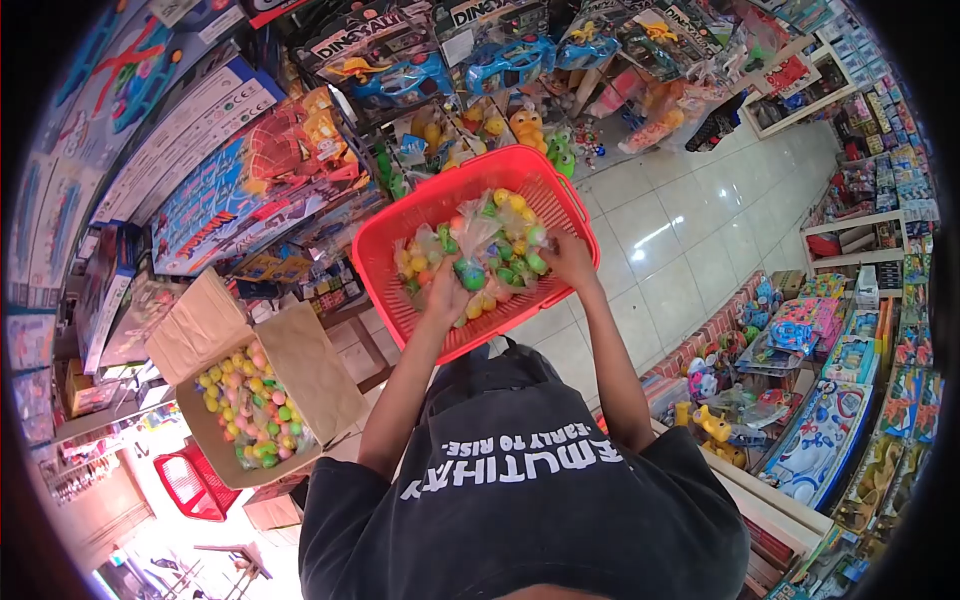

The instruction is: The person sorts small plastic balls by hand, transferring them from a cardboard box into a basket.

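Note:
A red plastic basket (397,318) in front of my body holds clear plastic bags of small round toys (505,243) in yellow, green and orange. My left hand (445,293) is over the left part of the pile, its fingers closed on a clear bag with a green ball (469,274) in it. Inside the basket's right side, my right hand (570,258) has its fingers bent against the edge of the bagged toys. What those fingers grip is hidden.
An open cardboard box (335,375) of similar bagged toys stands at the left. Below it is another red basket (190,483). Boxed toys (265,185) stack at upper left, dinosaur packs (410,80) hang ahead, and shelves of toys (820,430) line the right beside a tiled floor (680,235).

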Motion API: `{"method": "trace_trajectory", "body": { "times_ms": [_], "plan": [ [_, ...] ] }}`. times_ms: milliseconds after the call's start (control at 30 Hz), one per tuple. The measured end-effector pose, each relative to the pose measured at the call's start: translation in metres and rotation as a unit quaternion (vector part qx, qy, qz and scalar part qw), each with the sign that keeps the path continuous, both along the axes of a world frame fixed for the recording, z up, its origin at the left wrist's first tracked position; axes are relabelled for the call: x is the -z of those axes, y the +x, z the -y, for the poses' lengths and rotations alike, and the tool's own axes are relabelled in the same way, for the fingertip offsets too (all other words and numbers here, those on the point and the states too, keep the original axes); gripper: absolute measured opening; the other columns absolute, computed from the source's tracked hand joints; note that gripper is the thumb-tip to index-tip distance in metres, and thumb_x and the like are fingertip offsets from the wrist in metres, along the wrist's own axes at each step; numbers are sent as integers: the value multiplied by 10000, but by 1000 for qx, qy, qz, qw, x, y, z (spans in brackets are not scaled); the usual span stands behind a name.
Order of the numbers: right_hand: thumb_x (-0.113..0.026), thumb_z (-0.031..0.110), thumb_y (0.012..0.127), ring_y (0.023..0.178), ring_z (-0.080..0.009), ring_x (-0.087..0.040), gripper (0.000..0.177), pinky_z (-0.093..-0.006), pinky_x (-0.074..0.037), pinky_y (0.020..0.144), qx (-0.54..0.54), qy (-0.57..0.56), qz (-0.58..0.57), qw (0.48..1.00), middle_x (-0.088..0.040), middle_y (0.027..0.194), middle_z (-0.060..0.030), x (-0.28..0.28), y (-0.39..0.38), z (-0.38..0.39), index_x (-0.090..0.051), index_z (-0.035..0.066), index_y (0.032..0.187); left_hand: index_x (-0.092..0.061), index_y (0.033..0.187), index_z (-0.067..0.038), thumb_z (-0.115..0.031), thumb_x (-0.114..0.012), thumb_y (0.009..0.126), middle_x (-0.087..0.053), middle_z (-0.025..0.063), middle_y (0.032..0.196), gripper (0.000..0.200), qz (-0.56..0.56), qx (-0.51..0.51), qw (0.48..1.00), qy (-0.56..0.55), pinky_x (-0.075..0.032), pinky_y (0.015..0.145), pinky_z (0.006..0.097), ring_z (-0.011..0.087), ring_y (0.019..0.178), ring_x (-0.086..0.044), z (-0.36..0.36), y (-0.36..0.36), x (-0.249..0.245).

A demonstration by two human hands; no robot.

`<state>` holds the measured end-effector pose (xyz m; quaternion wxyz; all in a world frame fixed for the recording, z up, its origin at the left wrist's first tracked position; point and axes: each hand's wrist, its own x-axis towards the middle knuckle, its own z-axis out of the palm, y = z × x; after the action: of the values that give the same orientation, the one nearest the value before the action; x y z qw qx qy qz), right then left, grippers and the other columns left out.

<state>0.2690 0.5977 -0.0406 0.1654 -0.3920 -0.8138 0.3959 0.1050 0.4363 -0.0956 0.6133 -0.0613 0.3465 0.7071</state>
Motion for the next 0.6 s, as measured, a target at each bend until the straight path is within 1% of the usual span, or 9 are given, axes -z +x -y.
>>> {"method": "trace_trajectory", "body": {
  "times_ms": [67,100,133,200,333,400,433,500,600],
  "plan": [
    [-677,178,668,689,-314,-584,255,-396,-443,601,-59,-7,65,996,-574,704,-178,33,-3,-8,-546,-10,780,-432,1115,-6,-219,-366,859,-521,136,1064,339,35,-12,999,-15,-407,907,409,268,1004,-515,-5,-2,-5],
    [-682,164,666,674,-291,-589,237,-362,-464,607,-92,41,106,989,-583,708,-161,39,-8,-10,-554,-5,773,-432,1115,-6,-219,-366,859,-521,136,1064,339,36,-12,999,-18,-407,907,409,268,1004,-515,-7,-3,-2],
    [-682,164,666,674,-291,-589,237,-362,-464,607,-92,40,106,989,-583,708,-161,44,-12,-14,-554,-5,773,-434,1113,-7,-223,-380,854,-523,136,1054,342,38,-14,999,-14,-410,900,408,269,998,-517,-9,-4,0],
    [-688,175,647,695,-310,-589,246,-389,-464,619,-159,94,194,964,-590,754,-182,56,-17,-18,-568,-2,768,-436,1112,-8,-228,-393,848,-526,136,1044,346,43,-15,999,-14,-414,894,406,269,992,-519,-13,-6,6],
    [-693,192,635,757,-311,-597,268,-399,-477,663,-171,48,262,949,-602,802,-180,65,-25,-25,-586,12,802,-447,1076,-16,-232,-424,839,-538,120,991,321,47,-17,999,-19,-425,849,381,259,930,-532,-21,-8,17],
    [-691,196,637,872,-301,-596,294,-388,-494,727,-147,15,378,914,-615,892,-155,51,-31,-20,-605,36,869,-452,1051,-27,-240,-448,834,-546,107,958,304,45,-22,998,-23,-431,816,361,247,886,-541,-24,-7,19],
    [-691,196,637,872,-301,-596,294,-388,-494,727,-151,13,379,913,-615,892,-155,55,-34,-19,-605,36,869,-453,1052,-29,-232,-446,836,-545,106,959,297,41,-17,998,-39,-437,804,366,245,878,-544,-25,-7,18],
    [-679,190,647,883,-282,-601,310,-401,-495,731,-203,44,436,876,-616,924,-148,62,-33,-18,-609,43,911,-453,1052,-31,-225,-444,838,-544,105,960,289,40,-15,997,-56,-443,793,370,242,871,-548,-27,-1,20],
    [-658,182,665,871,-280,-605,323,-393,-494,723,-220,28,437,872,-618,927,-150,71,-33,-24,-605,31,946,-454,1074,-51,-216,-439,843,-543,97,972,284,13,-9,998,-58,-458,756,373,226,858,-555,-35,4,26]
  ]
}}
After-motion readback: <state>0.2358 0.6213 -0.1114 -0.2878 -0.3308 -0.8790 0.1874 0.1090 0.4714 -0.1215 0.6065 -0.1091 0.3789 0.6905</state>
